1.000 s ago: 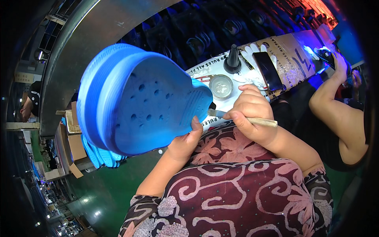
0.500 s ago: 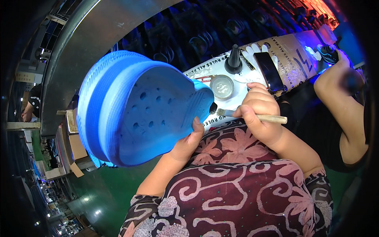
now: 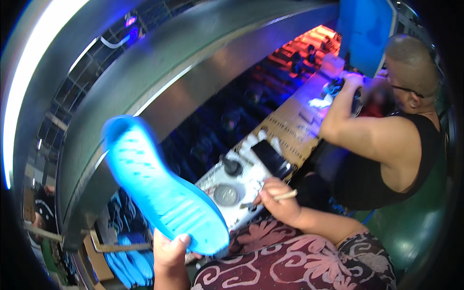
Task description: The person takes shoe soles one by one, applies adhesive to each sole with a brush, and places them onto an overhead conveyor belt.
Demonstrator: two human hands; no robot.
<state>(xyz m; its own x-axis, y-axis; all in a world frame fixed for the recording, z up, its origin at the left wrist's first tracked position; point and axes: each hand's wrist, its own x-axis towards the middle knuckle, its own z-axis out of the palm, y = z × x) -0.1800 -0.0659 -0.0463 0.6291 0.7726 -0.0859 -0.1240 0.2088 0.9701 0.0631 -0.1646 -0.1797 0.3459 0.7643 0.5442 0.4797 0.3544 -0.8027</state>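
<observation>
A light blue shoe sole (image 3: 166,193), blurred by motion, is held up at the left, its ridged face toward me. My left hand (image 3: 169,249) grips its lower end, thumb on the near face. Over the work surface, my right hand (image 3: 282,205) is closed around a flat brush (image 3: 286,195) with a pale wooden handle; the brush's bristle end points left, beside a round tub (image 3: 225,195) of cloudy pale liquid. Behind the tub stands a black bottle (image 3: 233,167). A dark phone (image 3: 271,158) lies just beyond my right hand, against a white glove (image 3: 252,144).
A cardboard-covered ledge (image 3: 290,130) runs away to the far right, where a co-worker (image 3: 386,145) in a black sleeveless top works. A curved metal machine frame (image 3: 193,72) arches overhead. At lower left, a cardboard box (image 3: 92,258) stands beside stacked blue soles (image 3: 128,266).
The sole has turned over, from its holed side to its ridged side, and my left hand has swung it away from the brush. The view has tilted up, showing more of the co-worker.
</observation>
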